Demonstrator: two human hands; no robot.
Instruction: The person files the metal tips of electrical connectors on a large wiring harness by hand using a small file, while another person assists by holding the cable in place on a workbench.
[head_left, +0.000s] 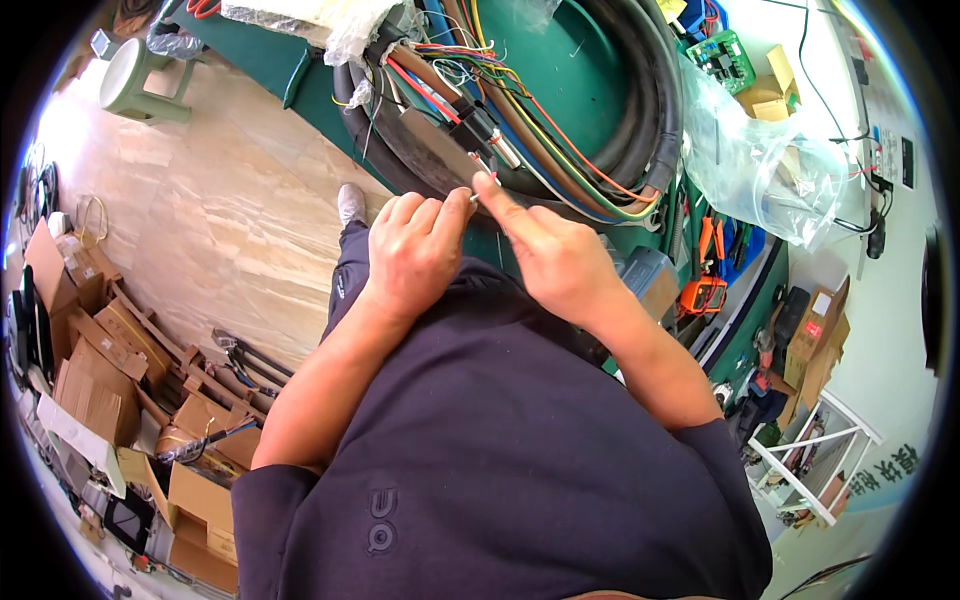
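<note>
My left hand (415, 245) is closed, its fingers curled over something small that I cannot make out. My right hand (555, 255) meets it, fingers bent and index finger reaching to the left fingertips, where a tiny pale tip shows; its grip hides the rest. Just beyond both hands lies a coil of thick black cable (655, 110) on a green-topped table (550, 60). From the opened cable run several coloured wires (545, 115) in yellow, orange, blue and brown. A black block with silver cylinders (480, 130) sits among them, beside a dark grey sleeve (437, 145).
Right of the coil are a clear plastic bag (760, 180), a green circuit board (722, 62), orange-handled pliers (711, 240) and an orange meter (703, 295). A pale green stool (145, 85) stands far left. Cardboard boxes (100, 390) pile up on the floor at left.
</note>
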